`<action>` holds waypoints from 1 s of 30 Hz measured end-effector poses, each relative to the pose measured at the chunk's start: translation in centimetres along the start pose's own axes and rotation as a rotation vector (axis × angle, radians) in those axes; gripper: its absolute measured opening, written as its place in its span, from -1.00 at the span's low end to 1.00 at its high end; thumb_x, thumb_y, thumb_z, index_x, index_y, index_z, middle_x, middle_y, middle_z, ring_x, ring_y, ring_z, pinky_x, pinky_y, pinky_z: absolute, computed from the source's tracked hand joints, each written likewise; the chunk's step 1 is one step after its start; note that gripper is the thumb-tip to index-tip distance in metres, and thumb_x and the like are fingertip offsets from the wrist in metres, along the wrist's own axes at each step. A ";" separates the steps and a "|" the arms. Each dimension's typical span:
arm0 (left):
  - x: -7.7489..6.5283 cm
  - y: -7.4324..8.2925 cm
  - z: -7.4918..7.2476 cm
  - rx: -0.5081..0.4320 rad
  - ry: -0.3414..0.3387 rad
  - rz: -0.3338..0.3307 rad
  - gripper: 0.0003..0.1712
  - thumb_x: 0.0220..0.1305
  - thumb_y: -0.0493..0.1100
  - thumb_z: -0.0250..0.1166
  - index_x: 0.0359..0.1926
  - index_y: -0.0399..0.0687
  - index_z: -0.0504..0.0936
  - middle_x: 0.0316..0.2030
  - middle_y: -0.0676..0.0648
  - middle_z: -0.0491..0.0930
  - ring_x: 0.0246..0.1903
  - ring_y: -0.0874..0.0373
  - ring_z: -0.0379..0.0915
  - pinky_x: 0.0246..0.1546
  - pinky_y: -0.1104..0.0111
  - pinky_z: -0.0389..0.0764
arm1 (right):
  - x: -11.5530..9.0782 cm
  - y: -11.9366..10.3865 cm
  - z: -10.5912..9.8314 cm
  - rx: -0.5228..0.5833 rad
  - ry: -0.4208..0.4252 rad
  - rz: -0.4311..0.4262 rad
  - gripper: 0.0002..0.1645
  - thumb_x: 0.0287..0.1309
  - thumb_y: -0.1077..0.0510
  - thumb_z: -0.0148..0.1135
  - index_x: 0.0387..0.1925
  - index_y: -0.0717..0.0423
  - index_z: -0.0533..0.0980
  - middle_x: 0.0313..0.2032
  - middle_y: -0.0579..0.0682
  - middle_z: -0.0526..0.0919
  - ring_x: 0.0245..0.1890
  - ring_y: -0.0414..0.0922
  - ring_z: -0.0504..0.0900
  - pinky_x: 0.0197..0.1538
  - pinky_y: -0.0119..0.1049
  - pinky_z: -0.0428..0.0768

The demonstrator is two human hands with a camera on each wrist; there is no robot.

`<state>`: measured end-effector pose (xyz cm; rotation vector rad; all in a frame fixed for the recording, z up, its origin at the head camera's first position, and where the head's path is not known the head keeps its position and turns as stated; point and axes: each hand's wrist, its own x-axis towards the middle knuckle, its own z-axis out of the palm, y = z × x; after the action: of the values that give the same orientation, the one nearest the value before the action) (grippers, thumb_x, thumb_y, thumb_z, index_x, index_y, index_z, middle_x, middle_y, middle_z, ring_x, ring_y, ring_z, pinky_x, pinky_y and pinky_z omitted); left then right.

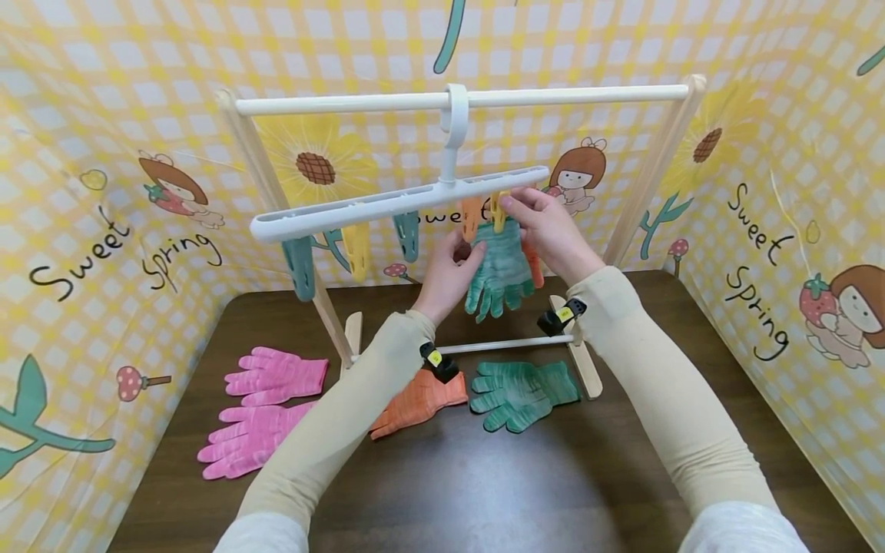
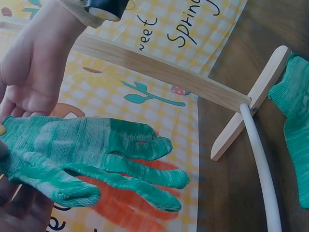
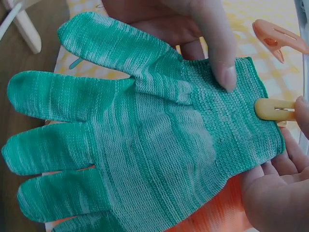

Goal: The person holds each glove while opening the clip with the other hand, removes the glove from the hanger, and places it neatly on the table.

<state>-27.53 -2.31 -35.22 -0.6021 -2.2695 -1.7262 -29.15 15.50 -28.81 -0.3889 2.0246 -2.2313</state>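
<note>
A green knit glove (image 1: 501, 265) hangs fingers down, its cuff in the yellow clothespin (image 1: 498, 211) on the white hanger (image 1: 359, 209). My left hand (image 1: 452, 273) pinches the edge of the cuff; in the right wrist view its thumb (image 3: 224, 72) lies flat on the knit. With thumb and fingers, my right hand (image 1: 549, 230) grips the yellow clothespin, whose tip (image 3: 270, 109) overlaps the cuff. An orange clothespin (image 1: 471, 217) hangs just left of it. Behind the green glove is an orange glove (image 2: 125, 203), mostly hidden; how it is held up cannot be seen.
Toward the hanger's left end hang teal clothespins (image 1: 299, 267) and another yellow clothespin (image 1: 356, 250). The hanger hooks over a wooden rack's top bar (image 1: 588, 96). On the brown table (image 1: 525, 484) lie two pink gloves (image 1: 276, 376), an orange glove (image 1: 415, 403) and a green glove (image 1: 523, 393).
</note>
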 end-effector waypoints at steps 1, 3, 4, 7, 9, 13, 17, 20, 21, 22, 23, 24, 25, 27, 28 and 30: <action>0.0 0.0 0.0 0.002 -0.004 0.001 -0.68 0.31 0.07 0.13 -0.09 -0.03 0.52 -0.39 -0.01 0.53 -0.38 0.16 0.42 -0.32 0.34 0.46 | -0.1 0.0 0.0 0.008 0.006 -0.001 -0.54 0.18 -0.03 0.20 0.02 0.16 0.46 -0.03 0.03 0.48 -0.03 -0.10 0.46 -0.08 -0.30 0.49; -0.1 0.0 0.1 0.004 -0.011 0.004 -0.69 0.31 0.07 0.14 -0.09 -0.02 0.53 -0.39 -0.01 0.53 -0.37 0.16 0.43 -0.31 0.34 0.47 | -0.1 -0.1 0.0 0.013 0.020 -0.011 -0.52 0.16 -0.03 0.23 0.03 0.17 0.48 -0.03 0.03 0.50 -0.05 -0.11 0.48 -0.12 -0.33 0.52; -0.1 0.0 0.1 0.005 -0.013 0.003 -0.70 0.31 0.07 0.14 -0.09 0.00 0.53 -0.39 0.00 0.54 -0.36 0.17 0.43 -0.29 0.34 0.48 | -0.2 -0.1 0.0 0.005 0.029 -0.018 -0.52 0.16 -0.03 0.24 0.03 0.16 0.49 -0.03 0.04 0.51 -0.09 -0.10 0.50 -0.17 -0.34 0.52; -0.2 0.0 0.1 0.011 -0.009 0.001 -0.73 0.31 0.07 0.14 -0.20 -0.02 0.51 -0.40 0.01 0.52 -0.37 0.18 0.43 -0.29 0.34 0.48 | -0.3 -0.2 0.2 -0.021 0.052 -0.040 -0.51 0.15 -0.03 0.25 0.05 0.15 0.51 -0.04 0.03 0.53 -0.15 -0.14 0.52 -0.25 -0.38 0.51; -0.3 0.1 0.1 0.013 -0.006 0.001 -0.74 0.31 0.07 0.14 -0.28 -0.03 0.47 -0.41 0.00 0.50 -0.38 0.18 0.40 -0.31 0.34 0.47 | -0.3 -0.2 0.3 -0.038 0.075 -0.045 -0.51 0.13 -0.04 0.27 0.04 0.12 0.53 -0.06 0.02 0.55 -0.21 -0.16 0.53 -0.32 -0.39 0.47; -0.3 0.1 0.1 0.016 -0.008 0.007 -0.72 0.32 0.06 0.14 -0.36 -0.03 0.42 -0.44 -0.01 0.46 -0.41 0.16 0.37 -0.35 0.34 0.43 | -0.3 -0.2 0.4 -0.038 0.107 -0.049 -0.52 0.10 -0.05 0.29 0.01 0.10 0.56 -0.13 0.02 0.58 -0.36 -0.19 0.53 -0.43 -0.41 0.42; -0.4 0.1 0.2 0.020 -0.023 0.011 -0.72 0.33 0.05 0.13 -0.35 -0.06 0.41 -0.45 -0.03 0.43 -0.42 0.13 0.33 -0.36 0.34 0.39 | -0.3 -0.1 0.5 -0.006 0.130 -0.038 -0.52 0.07 -0.05 0.32 0.00 0.08 0.58 -0.18 0.01 0.61 -0.47 -0.22 0.51 -0.52 -0.43 0.38; -0.5 0.1 0.2 0.005 -0.042 0.013 -0.72 0.34 0.04 0.12 -0.31 -0.09 0.42 -0.42 -0.05 0.43 -0.39 0.11 0.33 -0.33 0.33 0.38 | -0.3 -0.1 0.5 0.019 0.142 -0.033 -0.52 0.06 -0.03 0.33 0.01 0.08 0.58 -0.17 0.00 0.63 -0.43 -0.21 0.54 -0.49 -0.44 0.42; -0.6 0.1 0.1 -0.001 -0.049 0.014 -0.72 0.34 0.03 0.12 -0.29 -0.10 0.43 -0.41 -0.06 0.44 -0.38 0.11 0.34 -0.32 0.32 0.39 | -0.3 -0.1 0.5 0.030 0.145 -0.033 -0.51 0.06 -0.02 0.33 0.02 0.10 0.58 -0.16 0.00 0.63 -0.38 -0.20 0.56 -0.44 -0.43 0.46; -0.6 0.0 0.1 -0.001 -0.054 0.014 -0.72 0.34 0.03 0.12 -0.28 -0.10 0.43 -0.40 -0.06 0.44 -0.37 0.12 0.34 -0.31 0.32 0.39 | -0.3 -0.1 0.5 0.033 0.148 -0.035 -0.51 0.06 -0.01 0.33 0.02 0.11 0.57 -0.16 0.00 0.63 -0.34 -0.19 0.56 -0.40 -0.42 0.48; -0.7 0.0 0.1 0.000 -0.059 0.016 -0.73 0.34 0.03 0.12 -0.26 -0.09 0.44 -0.39 -0.06 0.46 -0.36 0.12 0.36 -0.30 0.31 0.41 | -0.3 -0.1 0.5 0.033 0.150 -0.039 -0.51 0.07 0.00 0.32 0.02 0.12 0.57 -0.15 0.00 0.63 -0.29 -0.19 0.57 -0.34 -0.41 0.51; -0.8 -0.1 0.1 0.004 -0.061 0.018 -0.75 0.34 0.03 0.12 -0.25 -0.06 0.45 -0.38 -0.04 0.47 -0.35 0.14 0.37 -0.28 0.32 0.42 | -0.3 -0.1 0.5 0.034 0.152 -0.040 -0.51 0.08 0.01 0.32 0.03 0.13 0.56 -0.15 0.00 0.63 -0.25 -0.18 0.56 -0.30 -0.40 0.51; -0.8 -0.2 0.1 0.012 -0.061 0.018 -0.76 0.34 0.03 0.12 -0.25 -0.04 0.46 -0.38 -0.03 0.48 -0.35 0.15 0.38 -0.28 0.32 0.44 | -0.3 -0.1 0.5 0.044 0.153 -0.040 -0.51 0.08 0.02 0.32 0.03 0.15 0.56 -0.14 0.01 0.64 -0.20 -0.17 0.57 -0.23 -0.37 0.53; -1.0 -0.4 0.1 0.034 -0.056 0.027 -0.76 0.34 0.03 0.13 -0.30 -0.04 0.45 -0.41 -0.02 0.47 -0.38 0.16 0.38 -0.29 0.32 0.45 | -0.2 -0.1 0.6 0.047 0.160 -0.039 -0.52 0.08 0.03 0.32 0.03 0.16 0.56 -0.15 0.01 0.65 -0.18 -0.16 0.58 -0.18 -0.35 0.52; -1.1 -0.5 0.0 0.042 -0.052 0.030 -0.76 0.33 0.03 0.13 -0.33 -0.03 0.45 -0.42 -0.02 0.47 -0.39 0.17 0.38 -0.30 0.32 0.46 | -0.2 -0.1 0.5 0.047 0.160 -0.040 -0.51 0.09 0.03 0.31 0.04 0.16 0.55 -0.15 0.00 0.65 -0.19 -0.15 0.59 -0.15 -0.35 0.52; -1.3 -0.6 0.0 0.048 -0.047 0.029 -0.77 0.33 0.03 0.13 -0.35 -0.01 0.45 -0.43 0.00 0.48 -0.39 0.19 0.39 -0.30 0.33 0.46 | -0.2 -0.1 0.6 0.062 0.159 -0.041 -0.50 0.09 0.03 0.31 0.04 0.18 0.54 -0.16 0.02 0.65 -0.21 -0.14 0.61 -0.12 -0.33 0.54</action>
<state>-26.63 -2.72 -36.33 -0.6691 -2.3157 -1.6560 -28.85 14.99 -28.72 -0.2566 2.0320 -2.4143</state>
